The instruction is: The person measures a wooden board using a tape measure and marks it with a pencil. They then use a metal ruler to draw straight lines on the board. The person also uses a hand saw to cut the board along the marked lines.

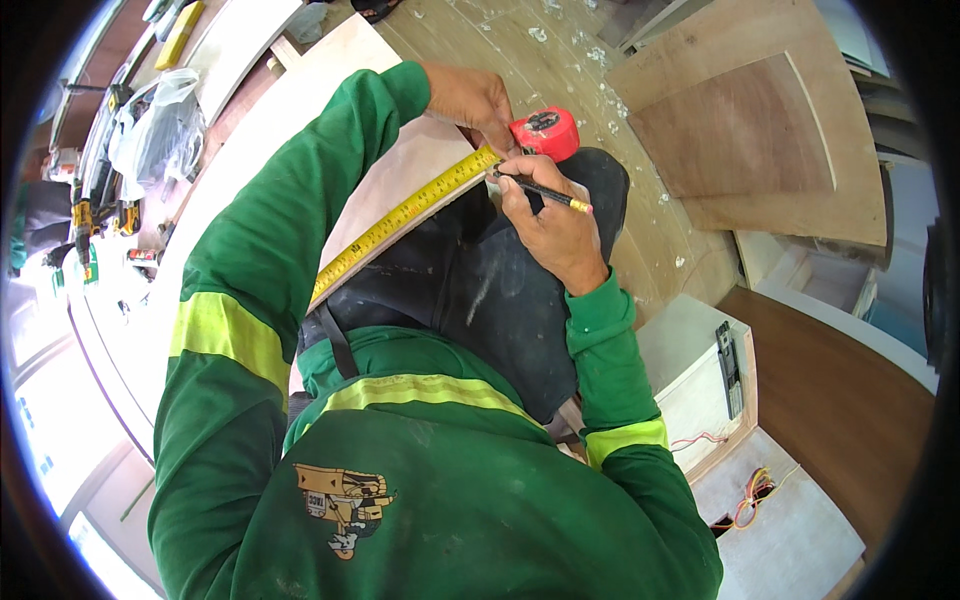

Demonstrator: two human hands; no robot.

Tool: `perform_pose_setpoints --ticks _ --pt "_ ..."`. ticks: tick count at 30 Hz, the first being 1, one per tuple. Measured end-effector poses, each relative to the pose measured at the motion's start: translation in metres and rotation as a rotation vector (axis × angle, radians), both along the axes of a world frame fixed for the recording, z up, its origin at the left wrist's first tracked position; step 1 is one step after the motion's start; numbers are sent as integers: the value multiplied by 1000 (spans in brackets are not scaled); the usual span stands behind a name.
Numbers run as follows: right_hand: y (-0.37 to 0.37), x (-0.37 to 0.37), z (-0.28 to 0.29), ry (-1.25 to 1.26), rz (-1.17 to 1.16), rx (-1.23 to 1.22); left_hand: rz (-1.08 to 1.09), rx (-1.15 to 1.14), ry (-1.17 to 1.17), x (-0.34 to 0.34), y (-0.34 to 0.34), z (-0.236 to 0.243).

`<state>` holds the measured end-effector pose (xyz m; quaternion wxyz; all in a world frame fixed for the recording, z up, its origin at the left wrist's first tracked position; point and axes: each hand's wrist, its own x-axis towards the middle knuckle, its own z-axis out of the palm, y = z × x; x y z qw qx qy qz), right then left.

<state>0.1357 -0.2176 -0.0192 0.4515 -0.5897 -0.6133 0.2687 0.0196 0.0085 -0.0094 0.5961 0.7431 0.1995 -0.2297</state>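
A yellow tape measure blade (400,222) runs along the edge of a pale plywood board (385,185) lying across my lap. Its red case (548,134) sits past the board's far corner. My left hand (470,100) reaches over the board from the left, its fingers closed on the tape measure where the blade leaves the case. Between the fingers of my right hand (560,235) is a dark pencil (545,192), eraser end pointing right. Its point is close to the blade and the board's edge; whether it touches the wood I cannot tell.
Wood shavings (538,34) are scattered on the plank floor. At the right lean wooden panels (740,130), with a white cabinet box (700,375) and loose wires (750,498) below. On the left are a plastic bag (160,125), a yellow level (180,35) and power tools (82,220).
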Motion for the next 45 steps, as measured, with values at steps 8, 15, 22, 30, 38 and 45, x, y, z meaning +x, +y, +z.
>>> perform_pose_setpoints --ticks 8,15,22,30,38,45 --pt "0 -2 -1 -22 -18 -13 -22 -10 -14 0 2 0" --pt "0 -4 0 -52 -22 -30 -19 -5 -33 -2 1 1" --pt "2 -4 -1 -67 -14 19 -28 -29 -28 -2 1 3" --pt "1 -5 0 -80 -21 36 -19 -74 -27 -2 0 4" --pt "2 -4 -3 -87 -14 56 -32 0 -43 -2 2 2" --pt "1 -2 -7 -40 -1 33 -29 -3 -20 -1 2 5"
